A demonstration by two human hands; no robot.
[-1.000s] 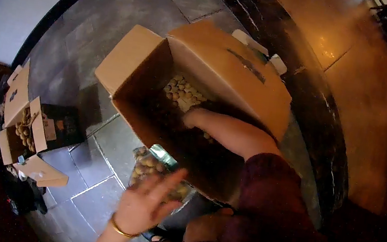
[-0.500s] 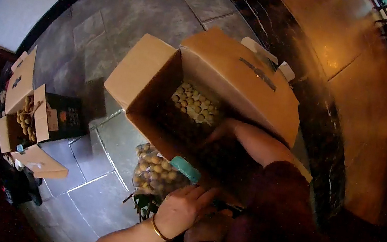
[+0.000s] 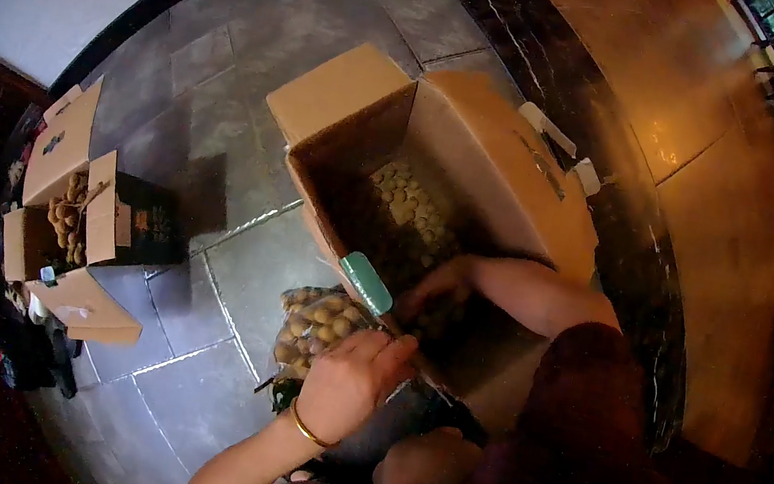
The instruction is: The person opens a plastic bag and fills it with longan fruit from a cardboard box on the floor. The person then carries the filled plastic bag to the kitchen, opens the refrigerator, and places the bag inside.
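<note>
My left hand [image 3: 351, 378], with a gold bangle at its wrist, has its fingers closed at the top of a clear plastic bag [image 3: 298, 342] filled with round tan longans. It is beside the near left rim of an open cardboard box [image 3: 468, 148]. My right hand [image 3: 441, 286] reaches down inside that box, close to its left wall; its fingers are in shadow and I cannot see what they hold. More longans [image 3: 405, 202] lie on the box floor. A green strip of tape [image 3: 367, 283] sits on the box rim above the bag.
Another open cardboard box [image 3: 120, 230] with longans on stems [image 3: 67, 217] stands on the left. Grey stone tiles [image 3: 186, 362] lie beneath. A dark marble strip [image 3: 575, 79] borders the brown floor [image 3: 666, 144] at right. My knee shows below the left hand.
The view has shifted, so the big box appears farther right. My left hand has risen slightly along the bag. My right hand is still inside the box, its fingers nearer the left wall.
</note>
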